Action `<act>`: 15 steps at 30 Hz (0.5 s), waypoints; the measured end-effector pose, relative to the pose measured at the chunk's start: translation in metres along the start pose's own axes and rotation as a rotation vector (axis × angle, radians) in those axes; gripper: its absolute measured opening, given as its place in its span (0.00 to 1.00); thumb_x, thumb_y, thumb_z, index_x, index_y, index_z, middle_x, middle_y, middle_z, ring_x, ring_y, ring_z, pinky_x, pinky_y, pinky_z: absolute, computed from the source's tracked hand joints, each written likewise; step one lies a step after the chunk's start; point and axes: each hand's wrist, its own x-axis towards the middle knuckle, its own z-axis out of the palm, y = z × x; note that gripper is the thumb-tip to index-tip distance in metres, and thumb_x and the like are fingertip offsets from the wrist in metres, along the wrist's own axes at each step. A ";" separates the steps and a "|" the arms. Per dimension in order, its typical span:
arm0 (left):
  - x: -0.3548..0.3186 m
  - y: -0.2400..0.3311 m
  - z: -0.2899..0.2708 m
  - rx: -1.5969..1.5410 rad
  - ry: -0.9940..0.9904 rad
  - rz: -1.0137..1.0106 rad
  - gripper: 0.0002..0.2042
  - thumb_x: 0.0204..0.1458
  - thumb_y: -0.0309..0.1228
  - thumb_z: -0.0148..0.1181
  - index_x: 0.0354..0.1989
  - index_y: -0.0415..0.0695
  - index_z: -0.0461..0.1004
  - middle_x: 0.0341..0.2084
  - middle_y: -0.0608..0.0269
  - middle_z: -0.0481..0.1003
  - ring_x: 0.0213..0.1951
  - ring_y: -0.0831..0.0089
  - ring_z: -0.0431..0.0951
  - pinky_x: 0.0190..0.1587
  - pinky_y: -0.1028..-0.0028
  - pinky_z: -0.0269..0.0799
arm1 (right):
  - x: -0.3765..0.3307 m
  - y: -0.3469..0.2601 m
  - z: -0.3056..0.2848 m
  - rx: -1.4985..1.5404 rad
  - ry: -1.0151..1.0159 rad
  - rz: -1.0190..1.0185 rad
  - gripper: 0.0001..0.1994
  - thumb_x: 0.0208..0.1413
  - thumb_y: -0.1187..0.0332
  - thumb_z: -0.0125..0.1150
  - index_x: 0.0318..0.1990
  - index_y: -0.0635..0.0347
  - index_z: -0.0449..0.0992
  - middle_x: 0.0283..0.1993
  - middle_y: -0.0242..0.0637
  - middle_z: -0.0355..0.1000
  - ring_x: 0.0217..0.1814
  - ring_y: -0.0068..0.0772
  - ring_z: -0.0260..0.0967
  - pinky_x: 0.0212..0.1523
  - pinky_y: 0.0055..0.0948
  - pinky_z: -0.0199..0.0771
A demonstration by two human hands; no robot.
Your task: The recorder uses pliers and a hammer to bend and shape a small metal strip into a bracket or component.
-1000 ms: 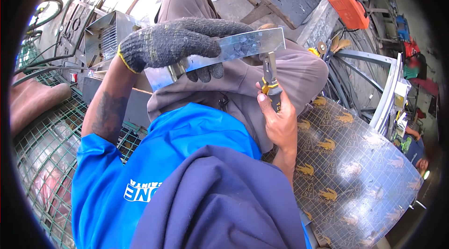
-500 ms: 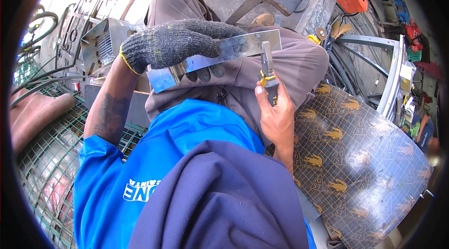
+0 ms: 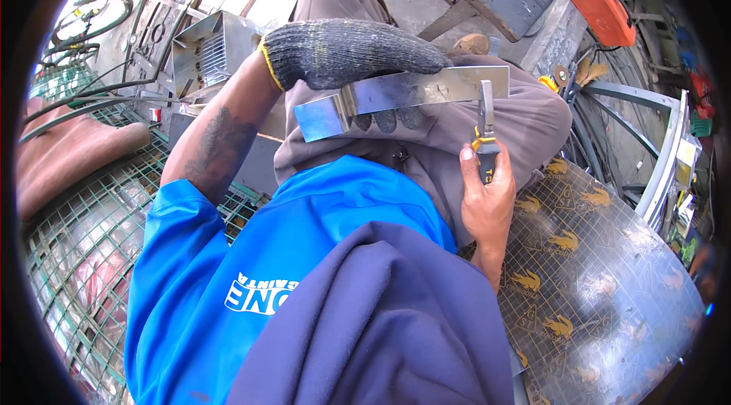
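Observation:
My left hand (image 3: 346, 51), in a dark grey knitted glove with a yellow cuff edge, is closed round a shiny bent sheet-metal strip (image 3: 449, 87). Its fingertips show below the strip. A short folded end of the strip sticks out at the left; the long flat part points right. My bare right hand (image 3: 489, 199) grips pliers (image 3: 487, 119) by their yellow-and-black handles. The grey jaws stand upright at the strip's right end, over its lower edge. Whether they bite the metal I cannot tell. Both hands are above my lap, over brown trousers (image 3: 525, 112).
A patterned dark board (image 3: 579, 268) lies at my right. Green wire mesh (image 3: 84, 268) and a brown boot-like piece (image 3: 84, 150) are at the left. Beyond my knees stand a metal box (image 3: 209, 55) and an orange case (image 3: 601, 9). Curved metal frames (image 3: 659, 154) rise at the far right.
The whole view has shifted, so hands and strip appear further right. The strip lies more level. The pliers have turned and now look narrower, still at the strip's right end.

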 end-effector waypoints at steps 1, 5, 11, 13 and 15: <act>0.004 0.008 0.002 0.005 -0.001 -0.021 0.23 0.63 0.37 0.58 0.63 0.38 0.71 0.64 0.50 0.68 0.66 0.61 0.67 0.70 0.65 0.60 | 0.000 -0.002 0.001 0.022 -0.038 0.055 0.19 0.65 0.60 0.63 0.55 0.65 0.73 0.45 0.43 0.78 0.44 0.32 0.73 0.51 0.33 0.71; 0.026 0.040 0.007 -0.002 -0.078 -0.145 0.24 0.64 0.38 0.59 0.64 0.38 0.70 0.60 0.55 0.71 0.63 0.69 0.68 0.68 0.70 0.60 | -0.001 -0.008 0.001 0.019 -0.064 0.058 0.21 0.66 0.60 0.63 0.58 0.65 0.71 0.48 0.47 0.78 0.49 0.38 0.76 0.53 0.35 0.72; 0.039 0.056 0.023 0.030 0.059 -0.245 0.26 0.63 0.38 0.61 0.67 0.40 0.68 0.62 0.55 0.72 0.64 0.69 0.68 0.68 0.69 0.62 | -0.002 -0.009 0.005 0.042 -0.019 -0.017 0.21 0.65 0.61 0.62 0.59 0.65 0.70 0.49 0.49 0.78 0.51 0.45 0.77 0.54 0.37 0.72; 0.043 0.072 0.026 0.063 0.074 -0.374 0.26 0.63 0.36 0.61 0.68 0.39 0.67 0.64 0.54 0.71 0.64 0.68 0.70 0.67 0.68 0.64 | -0.002 -0.006 0.006 -0.021 -0.022 -0.053 0.22 0.66 0.62 0.61 0.62 0.66 0.69 0.47 0.47 0.79 0.50 0.43 0.78 0.53 0.36 0.73; 0.048 0.073 0.029 0.000 0.101 -0.410 0.25 0.64 0.35 0.61 0.67 0.40 0.68 0.64 0.53 0.71 0.65 0.67 0.69 0.68 0.68 0.64 | -0.001 -0.007 0.004 0.014 -0.041 -0.034 0.22 0.65 0.65 0.61 0.63 0.67 0.68 0.50 0.52 0.77 0.53 0.50 0.77 0.55 0.40 0.73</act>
